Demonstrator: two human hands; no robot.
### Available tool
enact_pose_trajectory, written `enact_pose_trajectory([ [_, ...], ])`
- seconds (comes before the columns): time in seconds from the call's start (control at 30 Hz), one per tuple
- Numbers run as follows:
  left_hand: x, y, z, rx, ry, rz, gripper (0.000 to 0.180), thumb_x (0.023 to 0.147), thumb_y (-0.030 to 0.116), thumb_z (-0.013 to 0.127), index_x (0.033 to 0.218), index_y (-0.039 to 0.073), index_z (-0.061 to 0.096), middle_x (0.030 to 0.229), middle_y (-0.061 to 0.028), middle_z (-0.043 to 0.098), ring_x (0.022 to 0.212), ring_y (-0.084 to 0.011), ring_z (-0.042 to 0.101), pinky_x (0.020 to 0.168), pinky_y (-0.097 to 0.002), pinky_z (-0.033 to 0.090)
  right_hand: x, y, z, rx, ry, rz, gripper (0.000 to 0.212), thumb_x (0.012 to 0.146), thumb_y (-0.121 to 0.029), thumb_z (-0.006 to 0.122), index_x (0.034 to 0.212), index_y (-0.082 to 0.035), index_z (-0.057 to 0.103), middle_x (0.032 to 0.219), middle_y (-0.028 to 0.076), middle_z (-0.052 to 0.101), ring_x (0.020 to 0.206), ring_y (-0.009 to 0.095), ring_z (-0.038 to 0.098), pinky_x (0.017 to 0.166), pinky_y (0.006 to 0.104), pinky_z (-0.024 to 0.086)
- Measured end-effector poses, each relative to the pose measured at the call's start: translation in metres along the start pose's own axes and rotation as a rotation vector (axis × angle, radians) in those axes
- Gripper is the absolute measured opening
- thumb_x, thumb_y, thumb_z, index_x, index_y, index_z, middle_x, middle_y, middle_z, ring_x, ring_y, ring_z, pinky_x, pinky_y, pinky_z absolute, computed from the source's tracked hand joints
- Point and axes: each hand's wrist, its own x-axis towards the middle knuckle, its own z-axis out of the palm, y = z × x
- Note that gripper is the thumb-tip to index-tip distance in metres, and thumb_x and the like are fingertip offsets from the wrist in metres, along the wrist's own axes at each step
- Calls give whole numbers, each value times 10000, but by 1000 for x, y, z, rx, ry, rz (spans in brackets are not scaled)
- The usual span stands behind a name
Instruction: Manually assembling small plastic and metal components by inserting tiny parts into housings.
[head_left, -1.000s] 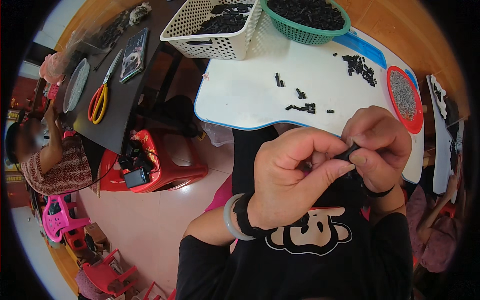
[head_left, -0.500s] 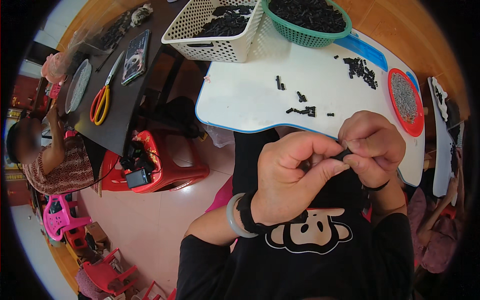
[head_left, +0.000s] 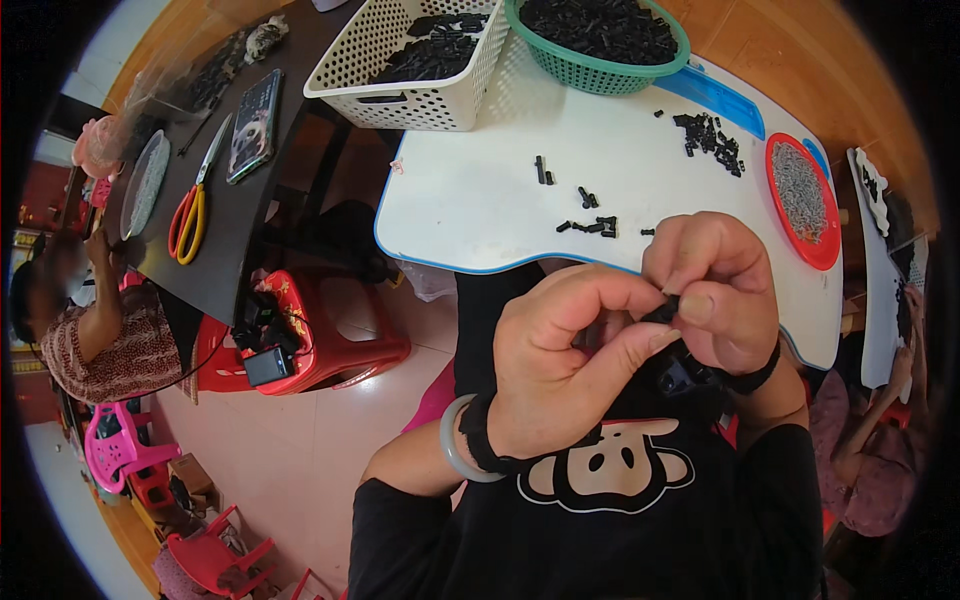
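Observation:
My left hand (head_left: 565, 360) pinches a small black plastic piece (head_left: 660, 312) between thumb and forefinger, just off the near edge of the white table (head_left: 460, 190). Thumb and fingers of my right hand (head_left: 715, 295) close on the other end of that piece, so the two hands meet at it. Most of the piece is hidden by the fingertips. Beyond the hands, a few loose black parts (head_left: 600, 227) lie on the tabletop, with a short black stick (head_left: 541, 170) farther back.
A white perforated basket (head_left: 400, 112) and a green basket (head_left: 600, 75) hold black parts. Near a pile of black parts (head_left: 710, 145) sits a red tray (head_left: 828, 200) of small metal pieces. Scissors (head_left: 190, 215) and a phone (head_left: 254, 128) lie on the dark table at left, where a person (head_left: 110, 330) sits.
The view has shifted slightly, so the table items appear a little farther left. My right hand's fingers have changed their angle around the black piece; both hands still hold it.

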Motion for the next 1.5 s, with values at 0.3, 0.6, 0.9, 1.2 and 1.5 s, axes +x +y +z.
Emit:
enact_pose_trajectory([
  [0.3,13,0,2,115,-8,167,211,803,-54,687,992,-36,596,977,-83,580,894,-148,547,821,-257,431,10,-21,-3,50,108,469,136,836,-113,608,901,0,571,754,46,596,587,86,547,524,197,434],
  [0.6,19,1,-4,164,247,224,207,787,3,689,980,10,615,1057,-91,516,977,-183,511,873,-294,406,36,-11,-3,70,11,564,199,844,-161,598,853,34,636,689,106,629,510,169,586,444,260,483],
  [0.9,44,-37,-44,-47,721,410,303,806,39,688,1087,36,576,1099,-79,530,961,-174,532,809,-270,439,181,-40,43,140,-111,498,321,835,-330,563,749,-30,634,609,56,592,446,171,518,393,287,403],
  [1.2,59,-103,-93,730,707,311,102,802,101,647,842,27,589,892,-139,584,868,-333,564,768,-390,460,240,-67,149,109,-321,428,368,846,-403,567,698,-71,620,596,29,559,472,124,483,398,264,387],
  [1.5,64,-100,-90,879,624,321,110,797,150,660,783,46,625,801,-113,604,788,-313,585,702,-390,448,267,-41,123,294,-332,507,352,844,-364,562,733,-46,665,578,33,551,464,141,474,404,279,386],
])
